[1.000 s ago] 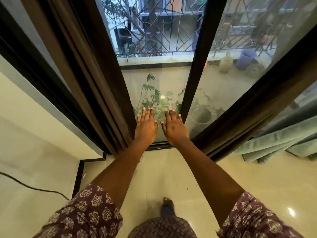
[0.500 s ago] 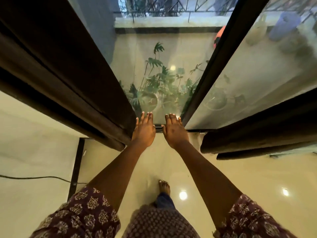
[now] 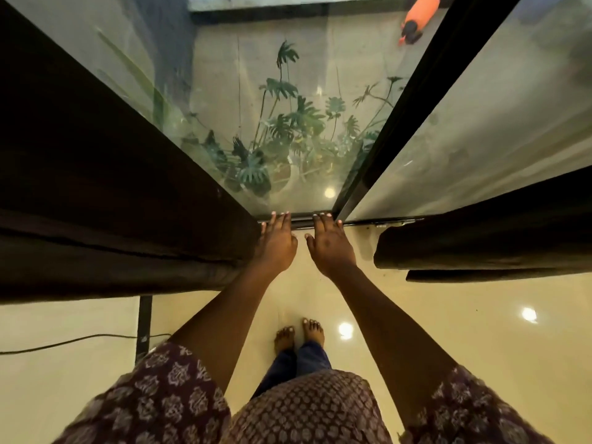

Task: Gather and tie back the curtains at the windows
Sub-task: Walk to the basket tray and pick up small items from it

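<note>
Two dark brown curtains hang at a glass sliding door. The left curtain point(image 3: 96, 203) fills the left side and its hem ends beside my left hand point(image 3: 277, 245). The right curtain point(image 3: 480, 241) hangs apart from my right hand point(image 3: 330, 248), with a gap of floor between. Both hands stretch forward side by side, palms down and fingers apart, holding nothing. Their fingertips lie over the door's bottom track point(image 3: 301, 221). My left hand's outer edge is close against the left curtain's edge; I cannot tell if it touches.
A black door frame post point(image 3: 400, 113) runs diagonally between the two glass panes. Potted plants point(image 3: 288, 149) and an orange bottle point(image 3: 418, 14) sit outside on the balcony. A black cable point(image 3: 80, 341) lies on the glossy cream floor at left. My bare feet point(image 3: 299, 334) stand below the hands.
The view has tilted steeply downward, so the balcony grille has left the frame and my feet show. Both hands stay flat and side by side, now over the bottom track instead of the glass.
</note>
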